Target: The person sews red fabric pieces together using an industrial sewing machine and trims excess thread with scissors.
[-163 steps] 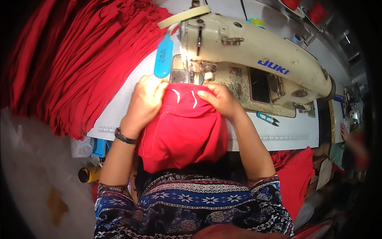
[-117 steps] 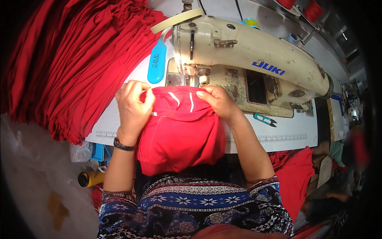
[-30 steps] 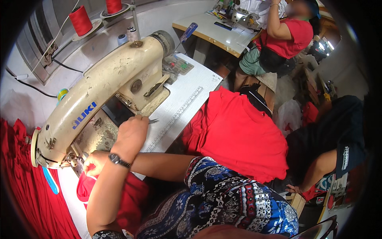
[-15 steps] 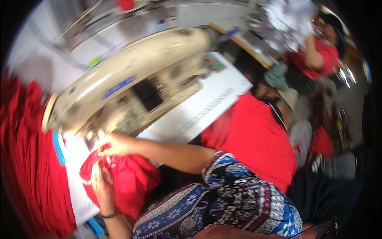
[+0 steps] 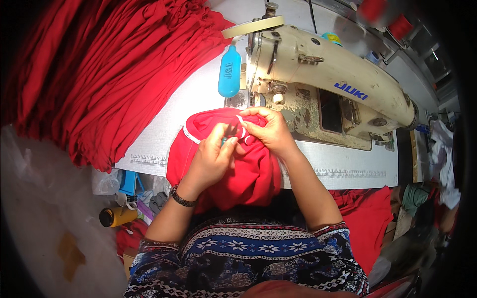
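A gathered red garment [image 5: 218, 181] with a white-edged opening lies at the table's front edge, partly hanging over it. My left hand [image 5: 217, 154] is closed round a small tool with dark pointed blades and a teal part, which look like thread snips [image 5: 231, 130]. The blades are over the garment's opening, beside the white edging. My right hand [image 5: 272, 130] pinches the red cloth and its white edging between thumb and fingers, just right of the blades. Behind my hands stands a cream sewing machine [image 5: 318, 59], its needle area just beyond the garment.
A big pile of red cloth pieces [image 5: 94, 64] covers the far left of the white table [image 5: 169, 119]. A blue bottle-shaped piece [image 5: 229, 74] lies by the machine head. More red cloth [image 5: 365, 218] is at right. Below left sits a yellow container with a black lid [image 5: 118, 217].
My view has swung round, bringing the machine to the right and the cloth pile to the upper left. My left hand, earlier straighter beside the garment, is now closed round the snips.
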`<action>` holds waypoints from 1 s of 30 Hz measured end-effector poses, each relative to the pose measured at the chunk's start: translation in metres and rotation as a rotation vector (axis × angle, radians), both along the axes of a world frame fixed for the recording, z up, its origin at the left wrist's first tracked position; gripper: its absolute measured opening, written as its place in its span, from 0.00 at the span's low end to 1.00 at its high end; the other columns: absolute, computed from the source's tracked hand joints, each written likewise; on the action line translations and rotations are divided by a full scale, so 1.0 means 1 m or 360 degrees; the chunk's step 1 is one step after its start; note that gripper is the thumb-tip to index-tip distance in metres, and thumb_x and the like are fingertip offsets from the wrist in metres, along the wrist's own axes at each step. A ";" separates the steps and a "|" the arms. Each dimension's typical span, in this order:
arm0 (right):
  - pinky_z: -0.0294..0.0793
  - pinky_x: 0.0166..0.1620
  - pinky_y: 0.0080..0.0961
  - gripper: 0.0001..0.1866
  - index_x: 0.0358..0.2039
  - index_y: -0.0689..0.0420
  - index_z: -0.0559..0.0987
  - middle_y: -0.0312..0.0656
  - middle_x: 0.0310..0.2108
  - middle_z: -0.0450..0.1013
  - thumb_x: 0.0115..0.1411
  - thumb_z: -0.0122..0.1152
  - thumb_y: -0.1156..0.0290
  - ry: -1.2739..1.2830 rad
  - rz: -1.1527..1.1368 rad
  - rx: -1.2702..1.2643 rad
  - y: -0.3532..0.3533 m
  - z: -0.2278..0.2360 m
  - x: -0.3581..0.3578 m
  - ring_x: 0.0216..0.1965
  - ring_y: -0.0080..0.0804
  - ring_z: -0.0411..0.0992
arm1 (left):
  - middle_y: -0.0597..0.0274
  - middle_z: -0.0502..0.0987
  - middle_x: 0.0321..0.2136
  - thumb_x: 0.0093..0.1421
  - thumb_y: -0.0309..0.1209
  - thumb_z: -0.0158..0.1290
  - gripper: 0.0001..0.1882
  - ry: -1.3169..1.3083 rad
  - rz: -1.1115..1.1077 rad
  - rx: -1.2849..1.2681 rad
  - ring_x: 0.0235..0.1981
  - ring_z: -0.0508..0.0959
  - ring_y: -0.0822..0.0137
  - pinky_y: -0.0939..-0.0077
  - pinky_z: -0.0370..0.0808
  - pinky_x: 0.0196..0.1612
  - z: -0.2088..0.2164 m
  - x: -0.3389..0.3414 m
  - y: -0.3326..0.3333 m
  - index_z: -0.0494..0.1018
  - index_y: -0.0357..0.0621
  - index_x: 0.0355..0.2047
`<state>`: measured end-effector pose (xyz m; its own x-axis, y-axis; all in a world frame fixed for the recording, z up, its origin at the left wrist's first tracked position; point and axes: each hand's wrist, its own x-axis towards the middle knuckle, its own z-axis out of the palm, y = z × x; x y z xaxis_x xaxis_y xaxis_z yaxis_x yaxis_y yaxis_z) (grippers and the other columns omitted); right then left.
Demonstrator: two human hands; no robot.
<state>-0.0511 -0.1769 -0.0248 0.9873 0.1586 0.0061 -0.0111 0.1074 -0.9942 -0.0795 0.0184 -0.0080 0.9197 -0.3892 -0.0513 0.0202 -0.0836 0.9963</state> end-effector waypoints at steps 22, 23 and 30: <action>0.74 0.49 0.19 0.07 0.42 0.63 0.82 0.37 0.40 0.79 0.63 0.63 0.78 -0.0041 0.0008 -0.0293 -0.008 0.006 0.002 0.43 0.21 0.75 | 0.60 0.79 0.23 0.71 0.27 0.45 0.07 0.0032 0.0081 -0.0009 0.21 0.76 0.74 0.76 0.74 0.27 -0.015 0.019 -0.004 0.68 0.37 0.44; 0.75 0.46 0.19 0.08 0.42 0.63 0.83 0.37 0.39 0.79 0.63 0.64 0.77 -0.0057 -0.0012 -0.0265 -0.006 0.006 0.002 0.40 0.19 0.75 | 0.61 0.79 0.23 0.71 0.27 0.46 0.07 0.0072 0.0065 -0.0053 0.20 0.75 0.75 0.77 0.73 0.26 -0.014 0.018 -0.003 0.68 0.37 0.45; 0.78 0.42 0.21 0.10 0.42 0.63 0.83 0.38 0.37 0.81 0.59 0.65 0.79 -0.0085 -0.0090 -0.0208 -0.005 -0.006 0.001 0.36 0.19 0.77 | 0.63 0.79 0.25 0.73 0.27 0.43 0.05 0.0109 -0.0092 0.0018 0.15 0.69 0.81 0.87 0.65 0.18 -0.010 0.019 -0.004 0.68 0.41 0.44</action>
<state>-0.0499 -0.1814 -0.0310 0.9935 0.1056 0.0418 0.0445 -0.0240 -0.9987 -0.0606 0.0144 -0.0180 0.8898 -0.4408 -0.1183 0.0833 -0.0979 0.9917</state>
